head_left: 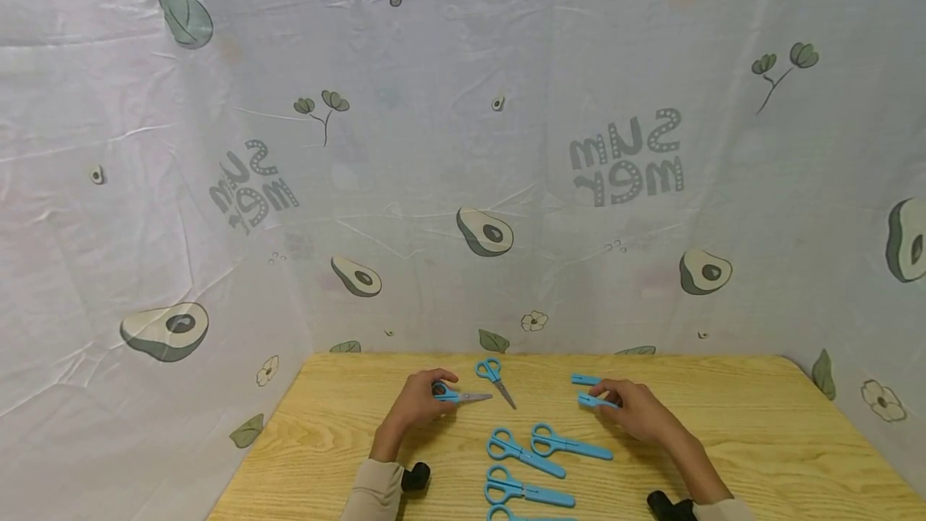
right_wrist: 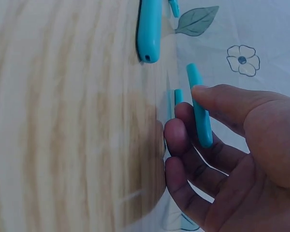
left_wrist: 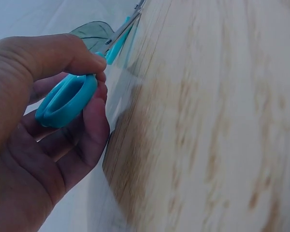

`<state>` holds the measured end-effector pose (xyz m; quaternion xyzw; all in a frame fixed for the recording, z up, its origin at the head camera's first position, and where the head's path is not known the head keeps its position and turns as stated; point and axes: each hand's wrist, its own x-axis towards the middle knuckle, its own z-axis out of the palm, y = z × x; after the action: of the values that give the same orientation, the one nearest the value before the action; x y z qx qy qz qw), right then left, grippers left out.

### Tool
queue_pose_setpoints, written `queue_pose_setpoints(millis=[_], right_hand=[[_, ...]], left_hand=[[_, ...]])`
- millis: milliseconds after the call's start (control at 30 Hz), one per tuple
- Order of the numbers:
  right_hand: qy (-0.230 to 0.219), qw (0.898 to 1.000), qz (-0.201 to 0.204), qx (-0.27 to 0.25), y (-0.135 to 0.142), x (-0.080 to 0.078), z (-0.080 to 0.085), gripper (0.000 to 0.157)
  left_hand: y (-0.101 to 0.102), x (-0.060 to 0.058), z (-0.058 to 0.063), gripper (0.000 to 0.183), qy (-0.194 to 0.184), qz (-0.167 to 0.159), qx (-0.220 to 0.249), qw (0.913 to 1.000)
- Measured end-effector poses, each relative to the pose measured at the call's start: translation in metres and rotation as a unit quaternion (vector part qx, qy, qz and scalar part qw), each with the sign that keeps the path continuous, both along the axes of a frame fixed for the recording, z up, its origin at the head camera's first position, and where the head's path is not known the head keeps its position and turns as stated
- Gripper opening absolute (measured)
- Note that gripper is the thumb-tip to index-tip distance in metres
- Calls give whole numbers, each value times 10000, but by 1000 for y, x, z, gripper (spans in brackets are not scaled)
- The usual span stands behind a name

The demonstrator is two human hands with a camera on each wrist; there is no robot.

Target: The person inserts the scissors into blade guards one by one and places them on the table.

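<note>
My left hand (head_left: pixel 418 402) pinches a pair of blue-handled scissors (head_left: pixel 447 396) by the handles, thumb on top. Its bare metal blades point right, and the handle loops (left_wrist: pixel 70 104) show large in the left wrist view. Toward the right, my right hand (head_left: pixel 638 410) pinches a blue scissors cover (right_wrist: pixel 201 118) between thumb and fingers, just above the table. Behind that hand lies a second blue cover (head_left: pixel 583 379). A second pair of uncovered scissors (head_left: pixel 489 369) lies at the back, between the hands, with its blades toward the front right.
Several blue scissors with covers on their blades lie in the front middle, among them one covered pair (head_left: pixel 575 447) nearest my right hand and another covered pair (head_left: pixel 531 457). A printed curtain (head_left: pixel 434 280) hangs behind the wooden table (head_left: pixel 767 424).
</note>
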<state>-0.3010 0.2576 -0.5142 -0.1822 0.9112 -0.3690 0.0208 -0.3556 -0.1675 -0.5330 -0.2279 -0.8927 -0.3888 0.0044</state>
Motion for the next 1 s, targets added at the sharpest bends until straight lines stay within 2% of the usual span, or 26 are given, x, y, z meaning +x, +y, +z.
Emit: queue_pose_setpoints(millis=[167,433,733,1000], right_hand=[[59,9998,177,6,5,2,-3,27],[29,9999,152,37,11,5,-3,28],[55,10000,20,39,13,11,-3,27],[-90,9999,-70,-119,16,16,-2,27]], left_hand=[[-2,1,0,39,-86,62,1,9999],[-5,6,3,37,-554,32,544,9970],[-9,14,5,30,-556,137,697,9959],[-12,18,4,27,-780,160,852,9932]])
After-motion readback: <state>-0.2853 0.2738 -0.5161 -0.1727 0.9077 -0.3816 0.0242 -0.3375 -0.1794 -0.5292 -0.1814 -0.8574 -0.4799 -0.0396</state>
